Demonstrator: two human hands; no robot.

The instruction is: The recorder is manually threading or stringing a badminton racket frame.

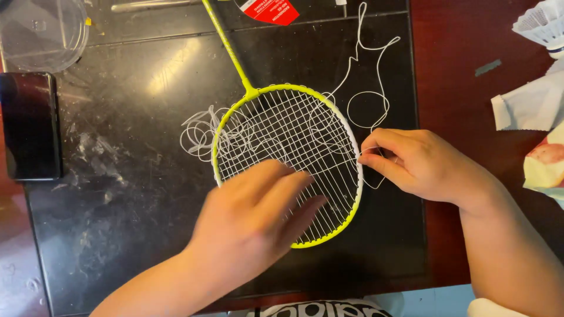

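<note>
The fingers [376,154] of the right hand [420,164] are pinched closed on a thin white string [376,82] just at the right edge of the racket frame [352,211]. The string goes from this pinch up in loose loops over the dark bench [117,176].

The left hand [258,217] lies flat on the string bed [282,129], with the fingers stretched out and pressing on the lower part of the mesh; they grip nothing. This hand is a little blurred, so I cannot say if one fingertip also hooks a string.

The yellow-green badminton racket [235,64] lies flat in the middle of the bench, its shaft pointing up and to the left. A second bundle of white loose string [200,135] lies touching the left side of the frame.

To my judgement, the risks are these: the thin string may slip from the pinch and lose its tension, because the grip is only at the fingertips. The loose loops above may also knot or catch on the frame when they are pulled. If the left hand presses less, the racket may turn on the smooth bench.

A black phone [29,126] lies at the left edge, a clear plastic container [44,32] above it, and a shuttlecock [543,23] at the far right, well apart.
</note>
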